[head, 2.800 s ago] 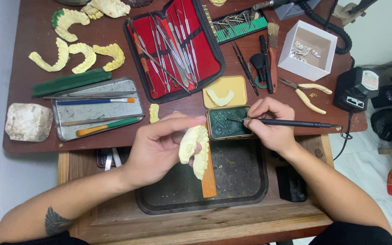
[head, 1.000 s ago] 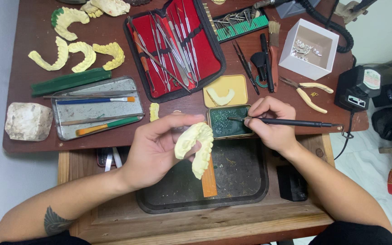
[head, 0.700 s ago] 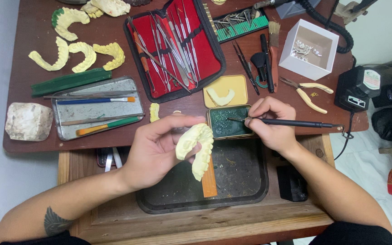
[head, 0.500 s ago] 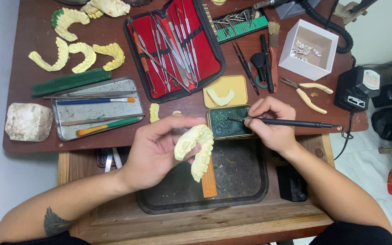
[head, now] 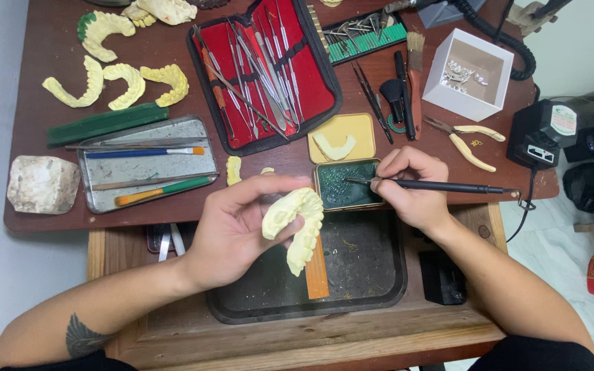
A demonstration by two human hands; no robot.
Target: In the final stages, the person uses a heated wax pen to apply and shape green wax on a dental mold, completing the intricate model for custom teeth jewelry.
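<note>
At the far left of the frame a rough white plaster block [head: 42, 184] sits on the brown table [head: 29, 75], and above it three yellow dental arch casts [head: 115, 82] lie in a row, with a green-edged cast [head: 104, 31] higher up. Just right of the block, a metal tray [head: 147, 163] holds a blue-handled brush [head: 144, 152] and a green-handled brush [head: 163, 191]; a long green block [head: 106, 123] lies along its upper edge. Left of centre, your left hand [head: 232, 230] has its fingers curled around a yellow jaw cast [head: 295, 223], thumb and fingertips pinching it from both sides; the cast hangs over the dark work tray [head: 372, 288] in the lower middle, above an orange strip [head: 316, 271]. At top centre the red instrument case [head: 262, 69] lies open, full of metal hand tools. Below it a small yellow tin lid [head: 344, 137] holds a pale piece, and the green wax tin [head: 342, 184] touches the work tray's upper rim. Your right hand [head: 410, 189] pinches a thin black instrument [head: 448, 185] between thumb and fingers, pen-style, its tip inside the green wax tin. Further right lie yellow-handled pliers [head: 472, 141], a white open box [head: 467, 74] and, at the table's right edge, a black control unit [head: 541, 134]
</note>
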